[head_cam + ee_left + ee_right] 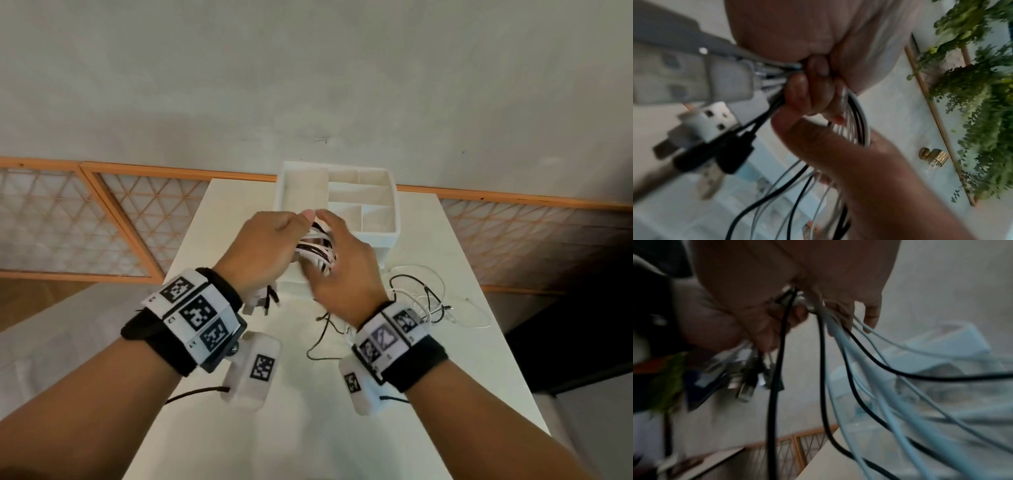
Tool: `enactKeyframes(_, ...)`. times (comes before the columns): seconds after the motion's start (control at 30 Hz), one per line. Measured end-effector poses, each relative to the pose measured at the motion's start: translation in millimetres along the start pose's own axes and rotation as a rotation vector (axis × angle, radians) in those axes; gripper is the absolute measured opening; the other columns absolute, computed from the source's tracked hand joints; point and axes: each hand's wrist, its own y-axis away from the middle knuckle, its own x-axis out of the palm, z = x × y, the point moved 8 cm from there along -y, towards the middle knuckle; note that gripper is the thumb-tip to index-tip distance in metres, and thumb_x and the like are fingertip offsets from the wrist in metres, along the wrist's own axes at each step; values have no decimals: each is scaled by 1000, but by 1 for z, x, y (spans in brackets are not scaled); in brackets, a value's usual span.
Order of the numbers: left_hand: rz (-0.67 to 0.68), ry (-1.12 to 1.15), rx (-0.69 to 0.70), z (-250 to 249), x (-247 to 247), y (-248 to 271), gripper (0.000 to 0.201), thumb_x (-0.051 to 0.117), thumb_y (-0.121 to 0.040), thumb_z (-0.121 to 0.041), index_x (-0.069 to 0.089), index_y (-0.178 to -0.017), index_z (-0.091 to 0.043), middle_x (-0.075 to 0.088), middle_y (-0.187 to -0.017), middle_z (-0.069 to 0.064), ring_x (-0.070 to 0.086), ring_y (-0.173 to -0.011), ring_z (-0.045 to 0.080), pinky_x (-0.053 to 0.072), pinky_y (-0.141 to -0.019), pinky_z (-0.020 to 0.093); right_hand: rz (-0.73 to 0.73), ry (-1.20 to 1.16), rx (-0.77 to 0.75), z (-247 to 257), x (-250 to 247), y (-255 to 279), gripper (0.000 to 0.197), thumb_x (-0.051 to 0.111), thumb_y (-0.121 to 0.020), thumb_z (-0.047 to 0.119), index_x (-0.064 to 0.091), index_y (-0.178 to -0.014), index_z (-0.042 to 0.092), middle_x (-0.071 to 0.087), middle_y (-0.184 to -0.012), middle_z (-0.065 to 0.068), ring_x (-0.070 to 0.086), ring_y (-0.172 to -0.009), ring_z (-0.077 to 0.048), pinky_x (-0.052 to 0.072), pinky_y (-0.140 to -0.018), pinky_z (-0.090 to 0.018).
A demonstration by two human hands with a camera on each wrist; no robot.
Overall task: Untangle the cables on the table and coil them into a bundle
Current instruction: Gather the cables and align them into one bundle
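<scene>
A coil of black and white cables (317, 248) hangs between both hands above the white table (428, 394). My left hand (274, 246) grips one side of the coil, its fingers (807, 91) curled round the strands. Several USB plugs (262, 301) dangle below it, shown close in the left wrist view as plugs (715, 139). My right hand (342, 260) grips the coil's other side; loose strands (869, 369) trail from its fingers (871, 311). The uncoiled tails (421, 301) lie tangled on the table at right.
A white divided organizer box (394, 205) stands at the table's far edge, just behind the hands. Wooden lattice panels (102, 219) line the wall base. A plant wall (982, 97) shows in the left wrist view. The table's right edge drops to a dark floor.
</scene>
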Motion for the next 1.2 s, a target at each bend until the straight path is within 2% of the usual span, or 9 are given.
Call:
enactKeyframes(0.07, 11, -62, 22, 6, -12, 4, 54, 43, -101, -48, 66, -80, -4, 48, -43, -9, 40, -38, 7, 32, -49, 32, -73, -201, 164, -33, -13, -6, 38, 80, -79, 27, 68, -115, 20, 75, -85, 1, 71, -76, -14, 56, -75, -28)
enactKeyframes(0.2, -21, -115, 23, 24, -34, 15, 55, 40, -102, -48, 62, -71, -7, 39, -40, -8, 30, -36, 6, 26, -48, 26, -105, -34, 112, -62, -35, -3, 14, 79, -75, 11, 76, -87, 18, 70, -70, 12, 66, -67, -7, 53, -69, -17)
enactKeyframes(0.3, -51, -96, 39, 21, -46, 15, 59, 42, -102, -48, 63, -80, 2, 37, -42, -9, 29, -40, 8, 26, -50, 28, -58, 98, 56, -67, -30, 4, 21, 72, -72, 12, 76, -92, 17, 69, -76, 10, 65, -69, -12, 53, -70, -23)
enactKeyframes(0.47, -34, -69, 70, 10, -34, 13, 58, 46, -100, -48, 60, -82, 6, 39, -44, -11, 31, -39, 5, 28, -44, 17, 131, -85, -39, -25, 0, 4, 64, 81, -74, 34, 58, -133, 27, 65, -119, 10, 62, -98, -5, 48, -86, -13)
enactKeyframes(0.6, 28, 105, 85, 0, -15, 17, 48, 47, -102, -36, 66, -86, 5, 39, -40, -15, 36, -36, 3, 30, -41, 8, 74, -66, 76, -32, 7, -3, 10, 74, -84, 25, 74, -89, 16, 73, -74, -3, 66, -66, -15, 56, -67, -30)
enactKeyframes(0.67, 4, 148, 77, 2, -22, 20, 41, 46, -103, -31, 69, -88, -1, 43, -38, -18, 42, -36, -1, 31, -42, 3, 4, 5, 205, -63, -10, -2, 12, 68, -84, 12, 72, -74, 12, 68, -63, -9, 62, -59, -22, 53, -62, -34)
enactKeyframes(0.9, -16, 163, -162, 99, -26, 20, 58, 45, -101, -49, 67, -73, -4, 35, -49, -6, 30, -48, 14, 25, -48, 25, -185, 5, 319, -91, -80, -2, 25, 66, -83, 1, 81, -89, 19, 71, -70, 9, 62, -58, -1, 47, -60, -11)
enactKeyframes(1.07, 373, 240, -359, 132, 24, 31, 69, 29, -102, -52, 74, -86, -3, 55, -55, 16, 51, -49, 24, 42, -54, 31, -137, -9, 228, -65, -78, -11, 25, 64, -85, 0, 80, -90, 19, 71, -76, 14, 66, -72, -2, 47, -64, -6)
enactKeyframes(1.2, 662, 379, -385, 92, 53, 38, 91, 17, -90, -71, 68, -115, 0, 72, -95, 25, 70, -87, 34, 55, -82, 39, -33, -14, 172, -43, -67, -15, 25, 61, -85, 1, 80, -88, 17, 70, -74, 15, 60, -61, 5, 38, -54, -7)
